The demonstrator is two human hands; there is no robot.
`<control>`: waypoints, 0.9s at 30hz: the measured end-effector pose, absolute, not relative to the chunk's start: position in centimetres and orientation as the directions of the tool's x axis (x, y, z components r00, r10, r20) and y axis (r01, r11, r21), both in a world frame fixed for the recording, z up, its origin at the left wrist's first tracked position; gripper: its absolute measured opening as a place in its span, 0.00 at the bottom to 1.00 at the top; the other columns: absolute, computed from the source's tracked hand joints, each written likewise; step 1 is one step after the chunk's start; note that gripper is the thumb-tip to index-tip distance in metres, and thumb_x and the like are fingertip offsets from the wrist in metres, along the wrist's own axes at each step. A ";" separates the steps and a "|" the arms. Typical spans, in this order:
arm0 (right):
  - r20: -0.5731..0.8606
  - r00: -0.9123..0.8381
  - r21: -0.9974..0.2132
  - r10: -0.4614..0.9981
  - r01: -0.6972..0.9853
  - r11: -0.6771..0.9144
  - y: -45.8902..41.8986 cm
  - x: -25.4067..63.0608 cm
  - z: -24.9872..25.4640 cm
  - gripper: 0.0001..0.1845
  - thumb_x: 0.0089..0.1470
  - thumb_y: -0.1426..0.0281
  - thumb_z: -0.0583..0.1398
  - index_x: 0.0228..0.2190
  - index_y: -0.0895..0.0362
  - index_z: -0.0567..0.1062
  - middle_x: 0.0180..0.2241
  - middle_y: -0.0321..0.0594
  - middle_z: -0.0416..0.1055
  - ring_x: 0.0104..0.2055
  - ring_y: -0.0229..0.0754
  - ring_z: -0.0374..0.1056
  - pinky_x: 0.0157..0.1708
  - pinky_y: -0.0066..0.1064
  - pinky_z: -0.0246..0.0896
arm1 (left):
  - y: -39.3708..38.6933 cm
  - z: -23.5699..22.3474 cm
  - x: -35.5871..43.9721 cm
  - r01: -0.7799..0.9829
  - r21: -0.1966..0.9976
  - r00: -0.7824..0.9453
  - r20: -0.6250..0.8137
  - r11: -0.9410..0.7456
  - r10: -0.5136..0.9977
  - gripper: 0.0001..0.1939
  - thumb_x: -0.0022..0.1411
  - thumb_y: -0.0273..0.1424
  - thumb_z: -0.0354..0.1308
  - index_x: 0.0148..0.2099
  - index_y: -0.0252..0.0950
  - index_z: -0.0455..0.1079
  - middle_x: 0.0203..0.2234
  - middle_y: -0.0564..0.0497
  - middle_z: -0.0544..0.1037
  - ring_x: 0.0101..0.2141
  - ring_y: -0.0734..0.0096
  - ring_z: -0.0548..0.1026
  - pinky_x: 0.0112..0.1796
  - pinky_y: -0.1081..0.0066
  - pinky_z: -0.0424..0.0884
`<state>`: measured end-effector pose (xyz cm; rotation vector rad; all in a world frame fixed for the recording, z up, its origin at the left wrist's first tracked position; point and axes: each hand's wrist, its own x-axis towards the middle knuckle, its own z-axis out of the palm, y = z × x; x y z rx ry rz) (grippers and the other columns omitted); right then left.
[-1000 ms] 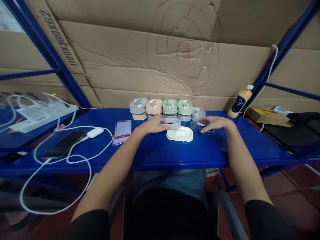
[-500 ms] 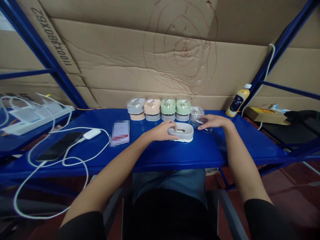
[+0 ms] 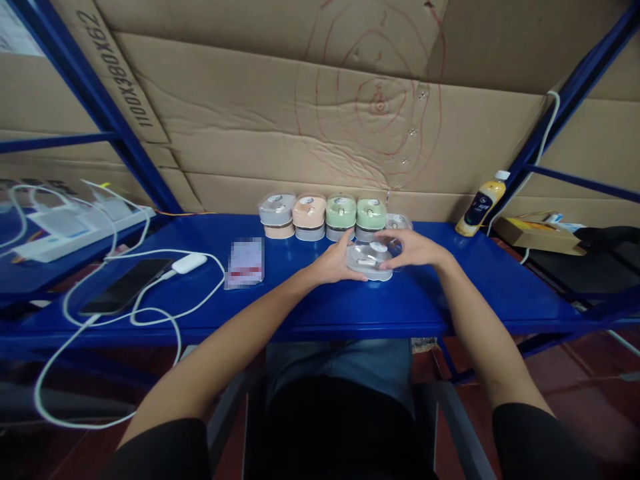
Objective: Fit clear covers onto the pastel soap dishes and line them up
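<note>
A grey oval box [image 3: 376, 273] rests on the blue table in front of me. Over its top lies a clear plastic lid [image 3: 364, 251] with a round label; I cannot tell whether it is fully seated. My left hand [image 3: 331, 263] is curled around the box's left end, thumb in front and fingers behind. My right hand [image 3: 414, 249] grips the lid's right side between thumb and fingers. Just behind stand stacked lidded boxes: grey [image 3: 277, 212], peach [image 3: 309, 212] and two green ones, the left [image 3: 341, 213] and the right [image 3: 371, 213].
Partly hidden behind my right hand is another clear-topped container [image 3: 399, 221]. On the left lie a masked phone-like item [image 3: 245, 263], a dark phone [image 3: 127, 287], white cables and a power strip [image 3: 75, 239]. A juice bottle [image 3: 483, 203] and a cardboard box [image 3: 540, 236] are at right.
My right hand has brought the clear lid leftward from beside the box onto its top. The left hand has shifted from the box's top rim to its left end.
</note>
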<state>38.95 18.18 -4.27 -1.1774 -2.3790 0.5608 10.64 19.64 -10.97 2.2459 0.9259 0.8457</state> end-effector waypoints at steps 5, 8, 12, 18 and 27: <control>0.259 -0.639 -0.375 0.724 0.625 0.685 18.2 36.3 -5.6 0.50 0.44 0.51 0.78 0.66 0.52 0.77 0.62 0.49 0.79 0.63 0.64 0.75 0.66 0.59 0.68 | 19.6 -11.3 11.1 0.394 0.719 0.537 0.326 -0.573 0.778 0.81 0.41 0.52 0.85 0.83 0.39 0.37 0.68 0.28 0.72 0.69 0.25 0.70 0.66 0.32 0.67; 0.260 -0.651 -0.357 0.713 0.621 0.698 18.5 36.1 -6.0 0.50 0.46 0.50 0.77 0.67 0.50 0.76 0.64 0.49 0.77 0.64 0.64 0.73 0.67 0.58 0.66 | 19.5 -11.2 10.9 0.405 0.709 0.539 0.324 -0.577 0.777 0.79 0.43 0.50 0.84 0.83 0.40 0.38 0.69 0.28 0.72 0.69 0.25 0.70 0.66 0.32 0.67; 0.252 -0.655 -0.357 0.712 0.621 0.698 18.6 36.0 -6.3 0.48 0.50 0.48 0.75 0.68 0.48 0.74 0.64 0.48 0.76 0.66 0.65 0.71 0.68 0.60 0.65 | 19.6 -11.2 10.8 0.408 0.695 0.548 0.332 -0.592 0.768 0.78 0.44 0.50 0.84 0.83 0.39 0.39 0.70 0.27 0.70 0.70 0.26 0.69 0.67 0.32 0.66; 0.193 -0.636 -0.402 0.747 0.644 0.651 18.4 35.8 -6.7 0.55 0.51 0.42 0.73 0.72 0.51 0.69 0.65 0.53 0.74 0.65 0.67 0.71 0.68 0.61 0.64 | 19.5 -11.0 10.6 0.428 0.686 0.561 0.308 -0.588 0.768 0.77 0.45 0.52 0.83 0.83 0.38 0.40 0.71 0.26 0.68 0.71 0.28 0.66 0.68 0.34 0.64; 0.237 -0.383 -0.327 0.893 0.834 0.444 10.9 41.6 -8.0 0.46 0.65 0.38 0.60 0.76 0.43 0.63 0.67 0.51 0.70 0.68 0.66 0.69 0.70 0.59 0.62 | 18.6 -10.5 10.6 0.475 0.673 0.552 0.273 -0.567 0.788 0.59 0.59 0.56 0.72 0.80 0.37 0.49 0.69 0.30 0.69 0.67 0.40 0.72 0.67 0.42 0.69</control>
